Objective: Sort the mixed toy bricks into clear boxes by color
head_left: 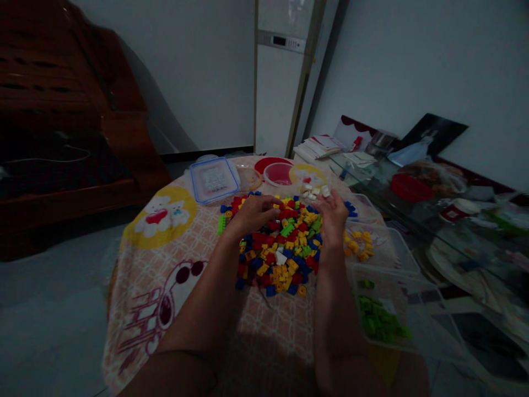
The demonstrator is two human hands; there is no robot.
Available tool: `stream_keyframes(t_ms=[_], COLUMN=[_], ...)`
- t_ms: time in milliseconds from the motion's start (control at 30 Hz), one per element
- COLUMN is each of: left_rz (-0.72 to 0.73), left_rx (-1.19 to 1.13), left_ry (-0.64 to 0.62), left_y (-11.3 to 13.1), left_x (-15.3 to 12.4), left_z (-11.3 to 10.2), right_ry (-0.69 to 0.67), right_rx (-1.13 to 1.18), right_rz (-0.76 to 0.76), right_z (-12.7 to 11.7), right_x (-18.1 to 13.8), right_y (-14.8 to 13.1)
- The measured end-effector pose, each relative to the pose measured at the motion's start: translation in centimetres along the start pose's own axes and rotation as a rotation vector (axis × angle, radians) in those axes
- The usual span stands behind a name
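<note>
Multicoloured plastic blocks [285,270]: one heap, middle of the patterned tablecloth [264,333]. My left hand [257,214]: over the heap's far left, fingers bent; whether they pinch a block, I cannot tell. My right hand [334,214]: at the heap's far right, fingertips by white blocks [311,194]; whether gripping one, I cannot tell. Green blocks [380,322]: clear box [430,325], near right.

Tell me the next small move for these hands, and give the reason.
Probably have the right hand leave the white block at its fingertips with the loose white blocks beside it. White is gathered there, and green blocks and yellow blocks also lie grouped apart from the mixed pile. Whether that block is firmly gripped is hard to tell.
</note>
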State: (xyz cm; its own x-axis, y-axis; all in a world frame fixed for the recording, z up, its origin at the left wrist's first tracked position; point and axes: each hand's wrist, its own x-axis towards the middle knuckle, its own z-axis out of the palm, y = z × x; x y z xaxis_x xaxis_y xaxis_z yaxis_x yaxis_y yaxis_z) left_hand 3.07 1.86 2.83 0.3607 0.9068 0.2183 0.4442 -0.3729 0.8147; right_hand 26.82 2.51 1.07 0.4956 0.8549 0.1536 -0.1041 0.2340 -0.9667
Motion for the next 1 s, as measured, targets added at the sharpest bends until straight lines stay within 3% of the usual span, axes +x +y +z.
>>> stream_keyframes(t_ms=[200,433,600,667,833,933,1000], left_rz=[-0.008,-0.046,-0.050,-0.030,0.109,0.234,0.252], left_rx=[-0.003,-0.077,-0.041,-0.022,0.111,0.345,0.505], left_ry=[-0.003,0.010,0.025,-0.047,-0.372,-0.385,-0.459], left_y=[0.3,0.1,0.1,0.4,2.5,4.2,4.9], left_x=[0.0,0.0,0.0,-0.2,-1.1,-1.8,-2.5], left_z=[0.0,-0.1,-0.6,-0.8,-0.4,1.3,2.9], right_ry=[-0.044,0.082,-0.116,-0.187,-0.233,-0.233,-0.224], right_rx=[-0.102,-0.164,-0.293,-0.334,-0.399,-0.410,-0.408], right_rz=[-0.110,-0.051,0.002,0.003,-0.012,-0.006,-0.007], right_z=[-1.0,-2.8,-2.5,-2.1,-1.4,-1.5,-1.7], right_x=[1.0,0.9,-0.5,-1.0,-1.7,-1.7,-1.7], right_y=[1.1,-0.5,-2.7,-3.2,-3.7,-4.0,-4.2])
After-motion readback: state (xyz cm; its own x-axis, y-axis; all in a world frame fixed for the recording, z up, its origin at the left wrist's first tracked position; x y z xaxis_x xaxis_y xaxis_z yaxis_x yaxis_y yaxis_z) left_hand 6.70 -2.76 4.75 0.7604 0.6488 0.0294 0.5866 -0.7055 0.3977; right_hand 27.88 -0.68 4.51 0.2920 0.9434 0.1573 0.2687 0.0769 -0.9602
